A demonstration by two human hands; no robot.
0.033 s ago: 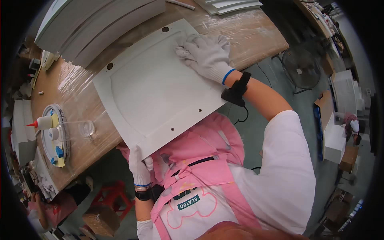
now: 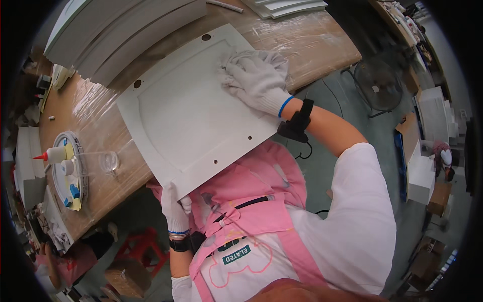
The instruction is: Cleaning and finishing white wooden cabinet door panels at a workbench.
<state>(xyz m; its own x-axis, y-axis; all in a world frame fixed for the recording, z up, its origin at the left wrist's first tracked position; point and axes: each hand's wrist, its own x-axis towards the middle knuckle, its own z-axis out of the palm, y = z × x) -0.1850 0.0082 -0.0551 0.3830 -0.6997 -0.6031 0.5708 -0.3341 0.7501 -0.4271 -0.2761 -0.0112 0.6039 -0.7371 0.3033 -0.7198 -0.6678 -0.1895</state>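
A white cabinet door panel [image 2: 196, 105] with a raised curved border lies at a slant on the table and juts over its near edge. It has two round dark holes along its far left edge and two small metal-rimmed holes along the near edge. My right hand [image 2: 256, 83], in a white knit glove, presses a crumpled pale cloth [image 2: 278, 59] onto the panel's right side. Its fingers rest over the cloth and partly hide it. My left hand [image 2: 174, 211], also gloved, grips the panel's near corner, with the thumb on top and the other fingers mostly hidden.
Stacked white panels [image 2: 126, 35] stand close beyond the door; more white boards [image 2: 287, 7] lie farther right. A lid [image 2: 83, 173] holding a red-tipped glue bottle [image 2: 54, 154] and a clear cup [image 2: 109, 162] sit left. A floor fan [image 2: 378, 88] stands right; another person [image 2: 65, 264] is lower left.
My right hand and the cloth have shifted slightly toward me on the panel. My left hand keeps its place at the corner.
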